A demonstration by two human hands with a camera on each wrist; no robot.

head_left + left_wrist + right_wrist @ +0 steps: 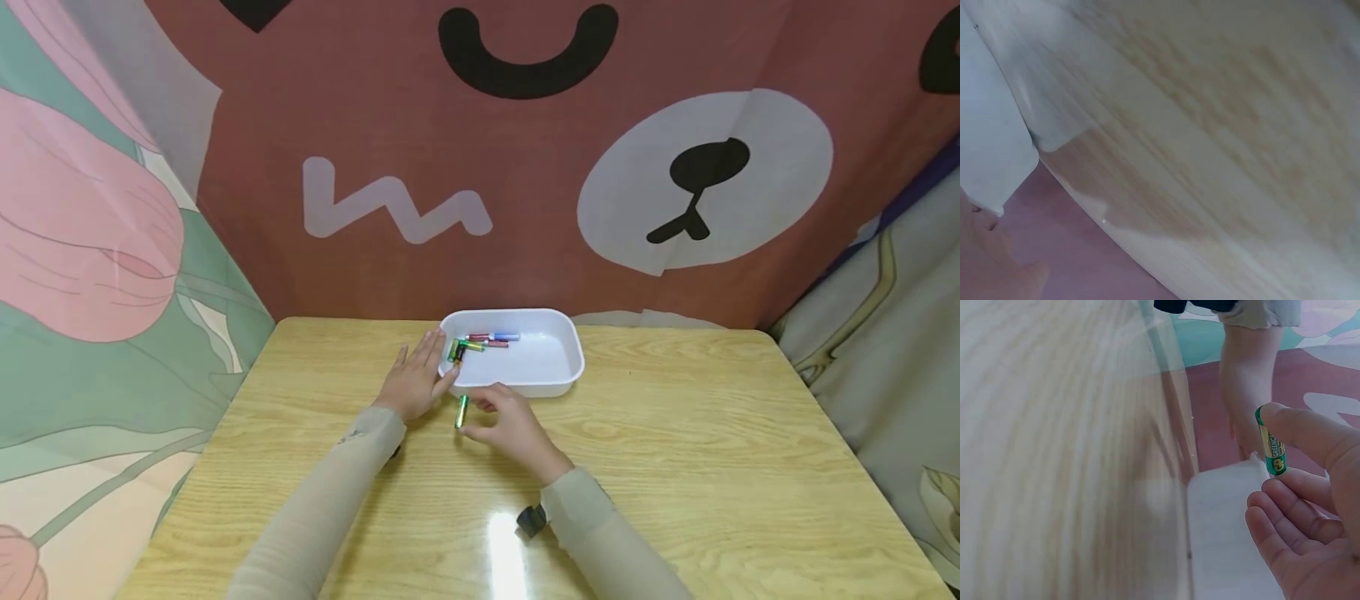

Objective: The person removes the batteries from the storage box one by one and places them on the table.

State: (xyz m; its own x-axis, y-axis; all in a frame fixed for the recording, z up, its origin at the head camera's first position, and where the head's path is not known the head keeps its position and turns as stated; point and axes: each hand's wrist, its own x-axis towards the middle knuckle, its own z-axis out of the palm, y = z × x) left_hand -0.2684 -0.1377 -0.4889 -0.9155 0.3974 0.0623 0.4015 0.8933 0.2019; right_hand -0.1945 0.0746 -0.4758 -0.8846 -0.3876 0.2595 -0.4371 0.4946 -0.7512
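Note:
Between thumb and finger, my right hand [517, 425] pinches a green and gold battery [462, 412], held just in front of the tray's near side. In the right wrist view the same battery [1271, 441] shows its printed label, with the other fingers loosely bent below it. My left hand [417, 382] lies with fingers extended along the left end of the white tray [555, 387], touching its rim. Inside the tray, at the left, is a small group of batteries: green ones [471, 345], a dark one [459, 354], red ones [495, 343] and a blue one [507, 337].
The tray stands near the back edge of the wooden table [675, 467], close to a brown printed cloth [525, 250] hanging behind. More patterned cloth [90, 333] hangs at the left. A dark device [532, 521] is worn under the right wrist.

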